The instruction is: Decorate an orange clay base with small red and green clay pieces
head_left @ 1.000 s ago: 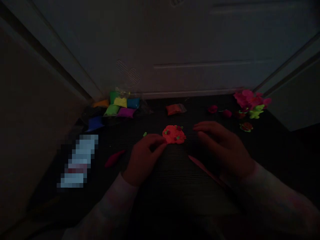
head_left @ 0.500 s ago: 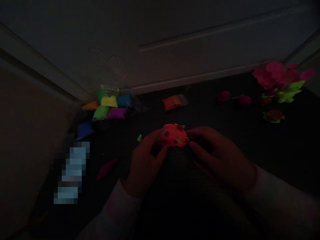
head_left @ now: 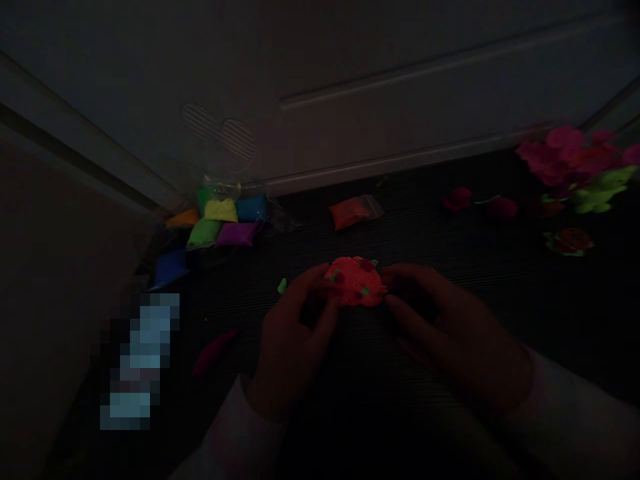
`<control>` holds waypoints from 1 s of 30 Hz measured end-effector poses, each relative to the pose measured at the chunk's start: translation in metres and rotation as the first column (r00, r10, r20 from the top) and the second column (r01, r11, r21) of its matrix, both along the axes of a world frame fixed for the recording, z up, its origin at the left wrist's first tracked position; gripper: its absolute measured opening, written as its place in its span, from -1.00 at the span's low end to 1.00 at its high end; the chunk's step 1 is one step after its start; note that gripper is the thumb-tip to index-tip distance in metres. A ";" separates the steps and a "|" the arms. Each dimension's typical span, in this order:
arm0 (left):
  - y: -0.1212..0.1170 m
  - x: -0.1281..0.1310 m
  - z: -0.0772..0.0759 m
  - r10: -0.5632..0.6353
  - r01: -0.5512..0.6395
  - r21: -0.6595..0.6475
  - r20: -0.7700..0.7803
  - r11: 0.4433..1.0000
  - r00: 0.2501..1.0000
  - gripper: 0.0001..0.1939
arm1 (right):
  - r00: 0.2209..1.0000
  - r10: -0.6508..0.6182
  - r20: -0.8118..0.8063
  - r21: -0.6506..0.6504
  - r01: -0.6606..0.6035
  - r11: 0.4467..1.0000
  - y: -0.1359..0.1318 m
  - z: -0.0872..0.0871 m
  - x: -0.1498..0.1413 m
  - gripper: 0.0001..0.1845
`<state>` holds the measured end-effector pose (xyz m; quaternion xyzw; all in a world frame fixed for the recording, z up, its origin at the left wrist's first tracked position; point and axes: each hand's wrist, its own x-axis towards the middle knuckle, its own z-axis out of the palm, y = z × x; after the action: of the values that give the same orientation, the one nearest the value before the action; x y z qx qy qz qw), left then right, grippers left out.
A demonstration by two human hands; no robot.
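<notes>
A round, flat piece of orange-red modelling clay (head_left: 356,275) lies before me in dim light. Its edge is wavy, and small dark red lumps with green bits dot its top. My left hand (head_left: 290,340) has thumb and fingers closed on the left edge. At the right edge, my right hand (head_left: 463,333) holds it between thumb and fingertips. A small green clay bit (head_left: 283,286) lies just beyond my left fingers. A pink, tapered clay piece (head_left: 215,352) rests on the dark table left of my left hand.
Several bags of coloured clay (head_left: 220,220) sit at the back left. An orange bag (head_left: 353,212) lies behind the clay piece. Pink clay flowers (head_left: 565,157) and smaller clay shapes stand at the right. A pixelated pale strip (head_left: 143,360) lies left. A panelled wall (head_left: 375,133) closes off the back.
The whole view has shifted slightly, so things appear a little lower and mostly further right. Both hands keep their hold on the clay piece.
</notes>
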<state>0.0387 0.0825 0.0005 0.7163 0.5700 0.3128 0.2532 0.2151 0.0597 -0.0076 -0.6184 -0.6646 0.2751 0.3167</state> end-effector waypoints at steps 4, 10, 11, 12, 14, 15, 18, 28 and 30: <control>0.008 0.000 0.008 0.028 -0.028 0.012 -0.007 1.000 1.000 -0.66 | 1.000 -0.020 -0.012 -0.009 0.020 1.000 0.002 -0.001 -0.001 -0.71; 0.029 0.011 0.014 -0.074 0.074 0.003 -0.024 0.997 0.997 -0.64 | 1.000 -0.017 -0.025 -0.042 0.016 0.999 0.002 0.000 0.000 -0.72; 0.031 0.013 0.013 -0.087 0.087 -0.002 -0.019 0.996 0.996 -0.63 | 1.000 -0.013 -0.026 -0.038 0.012 0.999 0.003 0.000 0.000 -0.72; 0.033 0.015 0.013 -0.093 0.093 -0.007 -0.014 0.996 0.996 -0.62 | 1.000 -0.009 -0.025 -0.032 0.008 0.999 0.003 0.000 0.000 -0.72; 0.036 0.016 0.011 -0.091 0.091 -0.029 -0.005 0.995 0.996 -0.61 | 1.000 -0.003 -0.025 -0.015 0.003 1.000 0.003 0.001 -0.001 -0.72; 0.037 0.016 0.011 -0.089 0.089 -0.038 -0.002 0.995 0.996 -0.60 | 1.000 0.002 -0.026 -0.006 -0.002 1.000 0.003 0.001 -0.001 -0.72; 0.038 0.016 0.011 -0.093 0.092 -0.038 -0.009 0.995 0.996 -0.60 | 1.000 0.022 -0.018 0.014 -0.021 1.000 0.002 0.002 0.000 -0.71; 0.039 0.019 0.006 -0.096 0.097 0.006 -0.050 0.995 0.994 -0.59 | 0.999 0.053 -0.004 0.038 -0.053 0.998 0.003 0.002 0.000 -0.72; 0.039 0.019 0.007 -0.093 0.094 0.001 -0.057 0.996 0.994 -0.60 | 0.999 0.051 -0.004 0.033 -0.051 0.998 0.003 0.002 0.001 -0.72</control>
<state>0.0573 0.1217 0.0070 0.7513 0.5424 0.2808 0.2500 0.2156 0.0626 -0.0057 -0.5953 -0.6837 0.2734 0.3214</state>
